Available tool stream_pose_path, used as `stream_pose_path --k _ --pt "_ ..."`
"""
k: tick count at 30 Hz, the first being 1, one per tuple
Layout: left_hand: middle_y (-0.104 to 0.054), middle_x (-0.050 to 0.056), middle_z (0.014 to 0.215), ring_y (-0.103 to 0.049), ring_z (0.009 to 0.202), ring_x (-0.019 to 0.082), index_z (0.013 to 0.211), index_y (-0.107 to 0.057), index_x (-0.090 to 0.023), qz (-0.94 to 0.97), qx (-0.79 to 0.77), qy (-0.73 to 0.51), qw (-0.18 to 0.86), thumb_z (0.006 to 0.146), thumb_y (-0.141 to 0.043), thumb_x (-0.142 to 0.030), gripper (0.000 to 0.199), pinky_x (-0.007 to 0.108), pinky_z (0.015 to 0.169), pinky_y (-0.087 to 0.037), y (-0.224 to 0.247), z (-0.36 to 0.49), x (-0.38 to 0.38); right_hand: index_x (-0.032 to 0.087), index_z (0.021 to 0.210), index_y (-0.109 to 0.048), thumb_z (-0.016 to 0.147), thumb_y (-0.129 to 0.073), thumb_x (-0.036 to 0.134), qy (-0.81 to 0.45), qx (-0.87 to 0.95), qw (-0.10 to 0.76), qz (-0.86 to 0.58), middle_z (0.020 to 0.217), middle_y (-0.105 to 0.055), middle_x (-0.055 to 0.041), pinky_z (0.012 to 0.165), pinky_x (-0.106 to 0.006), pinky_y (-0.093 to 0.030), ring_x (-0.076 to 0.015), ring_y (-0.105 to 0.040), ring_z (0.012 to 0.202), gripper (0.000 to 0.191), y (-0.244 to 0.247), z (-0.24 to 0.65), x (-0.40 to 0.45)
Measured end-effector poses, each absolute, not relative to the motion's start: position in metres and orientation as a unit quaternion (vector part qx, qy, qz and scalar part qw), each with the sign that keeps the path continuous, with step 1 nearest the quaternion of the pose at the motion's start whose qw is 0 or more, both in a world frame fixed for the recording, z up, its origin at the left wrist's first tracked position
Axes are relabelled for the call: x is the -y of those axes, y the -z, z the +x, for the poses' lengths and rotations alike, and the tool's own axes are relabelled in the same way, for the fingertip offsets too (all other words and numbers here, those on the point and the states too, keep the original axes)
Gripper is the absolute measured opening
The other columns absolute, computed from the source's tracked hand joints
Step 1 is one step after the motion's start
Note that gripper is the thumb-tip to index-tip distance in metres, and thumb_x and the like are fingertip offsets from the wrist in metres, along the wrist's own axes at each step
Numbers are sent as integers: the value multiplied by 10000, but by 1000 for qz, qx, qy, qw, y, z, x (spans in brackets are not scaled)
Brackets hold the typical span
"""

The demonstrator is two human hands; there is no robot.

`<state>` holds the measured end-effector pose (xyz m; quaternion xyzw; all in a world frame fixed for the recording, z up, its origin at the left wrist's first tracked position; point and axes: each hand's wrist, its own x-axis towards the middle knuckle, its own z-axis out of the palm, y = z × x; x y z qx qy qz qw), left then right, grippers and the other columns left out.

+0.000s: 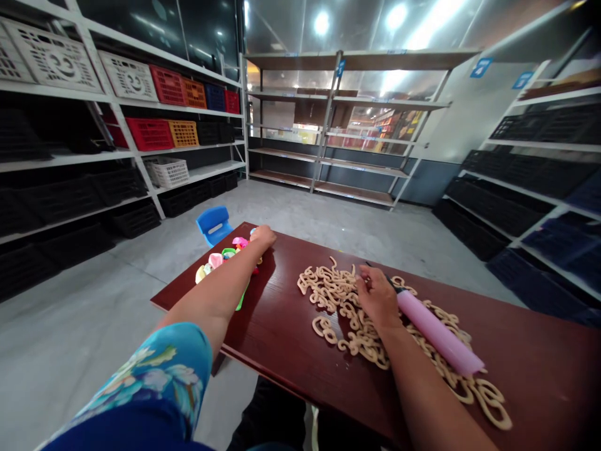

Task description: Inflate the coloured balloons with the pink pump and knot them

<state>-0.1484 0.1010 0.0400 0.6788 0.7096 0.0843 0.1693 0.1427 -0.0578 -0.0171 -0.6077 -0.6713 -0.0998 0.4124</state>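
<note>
My left hand reaches to the far left part of the brown table, at the far end of a heap of colourful small items; its fingers are curled and what they hold, if anything, is too small to name. Over a spread of beige curled pieces is my right hand, its fingers bent and partly apart, with a thin dark item touching or passing behind them. A pink cylinder with a dark end lies on the beige pieces, right beside my right hand.
The brown table stands in front of me, with a blue chair beyond its left end. Shelves with crates line the left, dark crates the right, and a metal rack the back.
</note>
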Motion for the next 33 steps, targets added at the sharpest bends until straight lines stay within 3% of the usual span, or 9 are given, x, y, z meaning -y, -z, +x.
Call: stream_pose_path --k 2,5,7,10,13,17,20,26,33 --pt "-644 185 958 -604 911 229 954 -658 -105 694 -676 -147 200 825 -437 -245 292 255 695 -441 -45 -128 -90 180 1007 -552 826 -434 316 105 674 420 -598 889 -605 -51 739 -296 -461 -157 -569 772 256 15 141 60" --pt "-667 99 922 -617 750 134 1006 -640 -173 714 -595 -204 307 877 -347 -322 352 196 601 -430 -41 -86 -58 180 1040 -545 825 -467 372 93 685 429 -581 869 -606 -40 678 -271 -464 -117 -539 638 298 10 136 65" --pt "-664 138 882 -601 662 136 956 -644 -111 605 -477 -282 571 885 -320 -365 418 219 557 -420 -36 -59 -30 179 1111 -512 798 -519 407 64 695 432 -570 891 -602 -38 634 -258 -467 -88 -498 549 388 6 132 69" --pt "-657 147 792 -559 561 126 820 -651 -81 464 -413 -289 729 878 -285 -468 536 234 520 -394 -31 -31 2 179 1190 -464 755 -582 429 28 716 426 -553 963 -588 -56 618 -259 -474 -78 -488 536 516 1 127 73" --pt "-654 129 775 -545 549 118 786 -644 -91 426 -416 -301 745 874 -271 -499 560 226 502 -368 -30 -18 17 192 1169 -494 778 -566 390 29 731 415 -540 997 -574 -65 643 -271 -476 -87 -498 573 444 -3 126 74" --pt "-641 91 725 -571 561 129 857 -613 -125 428 -417 -344 724 870 -306 -480 470 227 501 -383 -26 -14 23 206 977 -591 842 -477 312 41 738 417 -529 919 -587 -50 709 -278 -469 -132 -555 750 206 -4 127 72" --pt "-615 59 654 -566 506 132 881 -554 -146 431 -423 -402 688 861 -319 -494 420 218 442 -366 -22 -14 32 194 931 -589 855 -455 302 77 700 443 -555 878 -608 -54 766 -301 -456 -163 -562 853 189 -3 129 70" --pt "-591 113 608 -579 509 166 738 -535 -111 365 -343 -225 836 798 -162 -668 672 240 431 -397 -20 -8 52 195 914 -572 850 -473 333 89 695 439 -562 863 -626 -39 742 -277 -449 -147 -570 800 181 -3 129 72" --pt "-615 100 737 -577 636 144 830 -599 -126 258 -251 -262 896 766 -215 -708 700 256 590 -456 -16 -2 61 202 802 -571 817 -522 344 117 708 435 -543 780 -625 -21 746 -290 -422 -147 -550 778 151 -12 118 82"
